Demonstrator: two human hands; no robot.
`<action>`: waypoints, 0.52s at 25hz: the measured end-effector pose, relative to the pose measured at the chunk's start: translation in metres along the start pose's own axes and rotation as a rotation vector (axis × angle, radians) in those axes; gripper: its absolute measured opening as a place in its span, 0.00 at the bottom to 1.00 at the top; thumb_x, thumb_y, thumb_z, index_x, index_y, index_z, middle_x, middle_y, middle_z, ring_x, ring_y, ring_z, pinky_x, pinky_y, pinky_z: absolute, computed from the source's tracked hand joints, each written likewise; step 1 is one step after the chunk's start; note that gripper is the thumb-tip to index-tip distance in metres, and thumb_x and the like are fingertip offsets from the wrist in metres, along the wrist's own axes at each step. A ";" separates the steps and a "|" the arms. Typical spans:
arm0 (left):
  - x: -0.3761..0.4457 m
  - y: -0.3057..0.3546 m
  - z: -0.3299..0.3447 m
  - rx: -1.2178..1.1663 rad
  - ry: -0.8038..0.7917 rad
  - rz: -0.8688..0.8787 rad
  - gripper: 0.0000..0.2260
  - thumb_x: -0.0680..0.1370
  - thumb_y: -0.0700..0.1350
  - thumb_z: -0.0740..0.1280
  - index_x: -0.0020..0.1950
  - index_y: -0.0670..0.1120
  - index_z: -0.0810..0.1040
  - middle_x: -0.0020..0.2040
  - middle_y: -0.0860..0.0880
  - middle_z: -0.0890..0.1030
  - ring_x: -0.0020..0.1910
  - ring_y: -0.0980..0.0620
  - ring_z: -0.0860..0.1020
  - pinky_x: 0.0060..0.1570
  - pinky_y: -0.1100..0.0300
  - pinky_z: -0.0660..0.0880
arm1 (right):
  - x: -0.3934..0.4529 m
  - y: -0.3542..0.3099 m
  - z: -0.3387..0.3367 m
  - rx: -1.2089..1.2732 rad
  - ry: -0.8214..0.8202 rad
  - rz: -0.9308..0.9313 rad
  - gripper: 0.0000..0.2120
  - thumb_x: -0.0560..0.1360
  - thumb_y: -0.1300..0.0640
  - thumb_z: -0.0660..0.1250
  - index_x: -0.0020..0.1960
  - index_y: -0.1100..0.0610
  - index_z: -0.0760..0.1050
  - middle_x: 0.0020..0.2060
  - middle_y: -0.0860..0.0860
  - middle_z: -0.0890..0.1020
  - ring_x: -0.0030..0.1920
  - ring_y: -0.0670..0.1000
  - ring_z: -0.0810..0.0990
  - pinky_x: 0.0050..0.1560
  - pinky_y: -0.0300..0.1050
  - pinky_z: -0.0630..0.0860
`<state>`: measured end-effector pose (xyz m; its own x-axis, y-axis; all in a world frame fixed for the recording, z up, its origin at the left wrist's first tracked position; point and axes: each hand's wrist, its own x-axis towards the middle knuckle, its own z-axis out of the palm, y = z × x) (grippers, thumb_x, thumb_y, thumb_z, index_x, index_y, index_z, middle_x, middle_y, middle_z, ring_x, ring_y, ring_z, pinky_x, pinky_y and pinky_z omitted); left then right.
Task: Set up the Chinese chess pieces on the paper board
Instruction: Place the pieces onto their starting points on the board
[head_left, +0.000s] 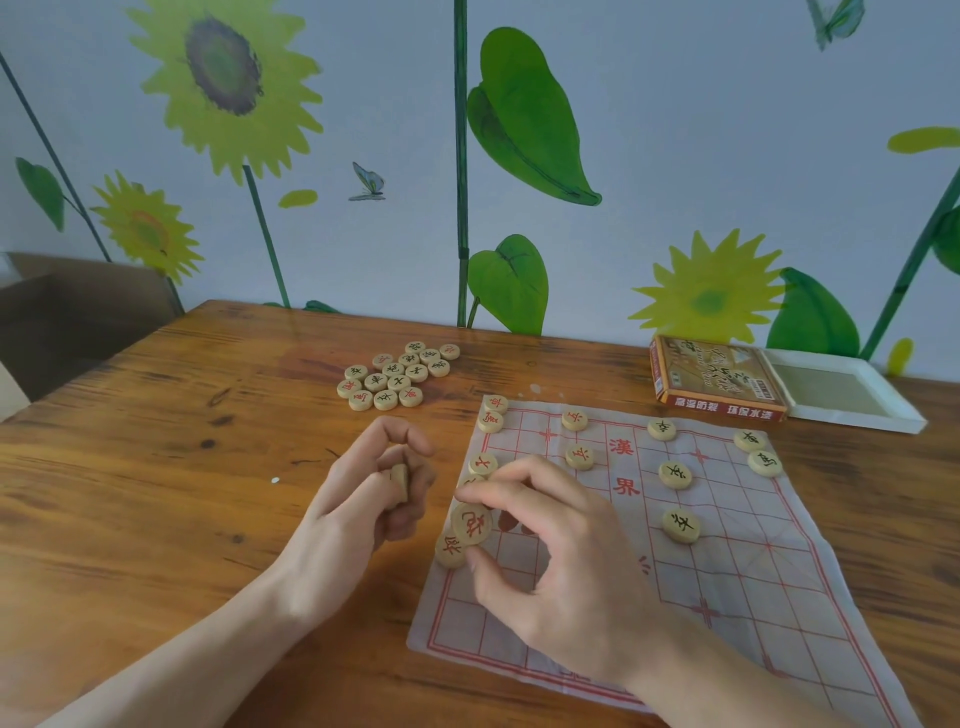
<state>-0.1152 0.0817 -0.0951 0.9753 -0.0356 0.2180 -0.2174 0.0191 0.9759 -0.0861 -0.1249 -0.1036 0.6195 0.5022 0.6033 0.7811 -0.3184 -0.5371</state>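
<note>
Right hand (561, 566) pinches a red piece (471, 524) between thumb and forefinger, tilted, just above the board's (737, 582) left edge; left hand (363, 499) sits on the desk (156, 467) just left of the board, fingers curled round at least one spare piece (400, 482), count hidden; step in hand, by my read: filling the red back rank along the board's left edge; already down there are two at the far-left corner (492, 413), one mid-edge (483, 463), one (450, 550) touching the held piece from below; two red soldiers (576, 439) stand further in; black pieces (675, 475) dot the right half, two near the far-right corner (757, 451); near half of the board has no pieces; unsorted pile (397, 375) waits near the desk's far edge, well apart from the board; box (719, 376) and tray (841, 395) at far right; next move likely calls for lowering the held piece flat onto a free edge point without nudging its neighbour, then feeding from the left hand; exact point is hidden by the fingers.
</note>
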 end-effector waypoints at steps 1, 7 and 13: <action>0.000 0.000 0.000 0.011 0.007 0.004 0.09 0.75 0.38 0.57 0.51 0.46 0.74 0.39 0.46 0.70 0.35 0.47 0.62 0.34 0.55 0.61 | 0.000 -0.001 -0.001 0.002 -0.004 0.000 0.17 0.72 0.54 0.74 0.61 0.53 0.81 0.50 0.43 0.77 0.49 0.41 0.77 0.48 0.33 0.75; 0.002 -0.003 -0.001 0.089 -0.021 0.069 0.13 0.79 0.53 0.66 0.55 0.44 0.73 0.35 0.43 0.66 0.32 0.48 0.61 0.30 0.55 0.61 | 0.003 0.002 -0.022 -0.062 -0.031 0.059 0.14 0.71 0.52 0.73 0.56 0.49 0.77 0.46 0.39 0.76 0.49 0.42 0.75 0.51 0.28 0.68; -0.005 0.001 0.010 0.185 -0.104 0.104 0.14 0.79 0.55 0.68 0.55 0.46 0.75 0.33 0.51 0.69 0.31 0.50 0.64 0.29 0.58 0.65 | -0.026 0.000 -0.040 -0.129 -0.188 0.060 0.09 0.72 0.49 0.72 0.49 0.47 0.75 0.43 0.38 0.76 0.50 0.45 0.75 0.53 0.36 0.71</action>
<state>-0.1208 0.0717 -0.0953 0.9400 -0.1457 0.3085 -0.3296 -0.1546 0.9314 -0.0988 -0.1703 -0.0959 0.6493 0.6162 0.4457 0.7542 -0.4464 -0.4816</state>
